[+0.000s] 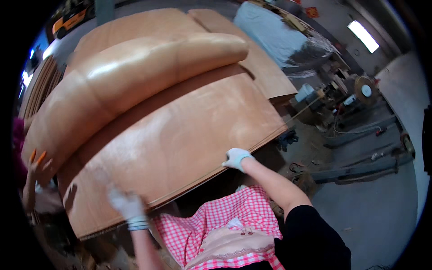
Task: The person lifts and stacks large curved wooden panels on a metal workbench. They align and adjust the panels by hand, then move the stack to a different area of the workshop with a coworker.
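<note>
A wide stack of thin reddish-brown wood veneer sheets (193,130) lies in front of me. Across its far part, one large veneer sheet (135,63) is bent over into a long, glossy roll. My right hand (236,158), in a pale glove, is closed at the stack's near edge, its fingers curled around the edge of the top sheet. My left hand (126,204), also gloved, is over the near left part of the stack. Motion smears its fingers, so whether they touch the wood is unclear.
At the left, a co-worker's hand (39,166) with orange fingertips is by the curled sheet's end. More sheets (270,81) lie behind. Plastic-covered goods (270,31) and a machine with a round disc (365,90) stand right. An orange forklift (72,20) is far left.
</note>
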Motion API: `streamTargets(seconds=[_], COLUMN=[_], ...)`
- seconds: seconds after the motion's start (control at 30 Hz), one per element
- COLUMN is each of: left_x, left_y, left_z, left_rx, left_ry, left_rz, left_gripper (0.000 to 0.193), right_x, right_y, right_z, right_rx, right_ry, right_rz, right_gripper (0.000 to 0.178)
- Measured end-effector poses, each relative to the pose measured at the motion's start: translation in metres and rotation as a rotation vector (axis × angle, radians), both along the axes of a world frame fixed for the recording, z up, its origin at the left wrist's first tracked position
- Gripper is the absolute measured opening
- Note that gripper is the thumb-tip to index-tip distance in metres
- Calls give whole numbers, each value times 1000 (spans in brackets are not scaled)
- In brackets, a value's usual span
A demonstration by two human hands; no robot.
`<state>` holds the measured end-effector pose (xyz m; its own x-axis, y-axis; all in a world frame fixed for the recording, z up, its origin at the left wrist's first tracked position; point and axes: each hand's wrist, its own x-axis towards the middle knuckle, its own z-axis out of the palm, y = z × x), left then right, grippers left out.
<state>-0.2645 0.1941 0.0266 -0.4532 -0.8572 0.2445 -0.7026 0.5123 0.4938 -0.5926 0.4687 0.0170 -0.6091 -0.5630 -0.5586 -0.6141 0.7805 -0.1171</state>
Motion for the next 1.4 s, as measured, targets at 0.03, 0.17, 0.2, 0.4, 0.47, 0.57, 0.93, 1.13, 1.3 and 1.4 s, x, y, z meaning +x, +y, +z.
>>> streamTargets(seconds=[0.03,0.17,0.2,0.4,0.47,0.57,0.93,1.13,1.3,1.4], left_x=[-26,-153,-168,-181,-178,-182,-169,-163,-155,-152], left_y=[21,133,144,142,141,149,146,164,218,230], left_z=[-33,-34,-38,-42,-41,-45,-54,-44,-20,7], left_rx=[-110,44,55,156,144,148,44,95,211,372], left_ry=[-100,-175,-192,-263,-290,-288,-295,-255,183,348], left_rz=[-138,-492,-519,-490,-471,-479,-450,-423,-845,-724], left_gripper=[70,86,90,111,112,112,108,78,27,33], right_x=[7,12,11,-35,-86,-170,-245,-191,-86,1], right_y=[-18,-12,-12,35,80,176,228,244,197,129], right_z=[6,8,3,5,24,17,-26,-50,-10,36], right_rx=[-32,-65,-97,-291,-278,-239,-207,-826,-1151,-1125], right_ry=[-22,-42,-51,-168,-262,-91,36,443,220,-94], right_rz=[11,-46,-48,-7,-12,-67,-529,-992,-714,-436], right_gripper=[50,44,43,36,35,35,36,25,16,16])
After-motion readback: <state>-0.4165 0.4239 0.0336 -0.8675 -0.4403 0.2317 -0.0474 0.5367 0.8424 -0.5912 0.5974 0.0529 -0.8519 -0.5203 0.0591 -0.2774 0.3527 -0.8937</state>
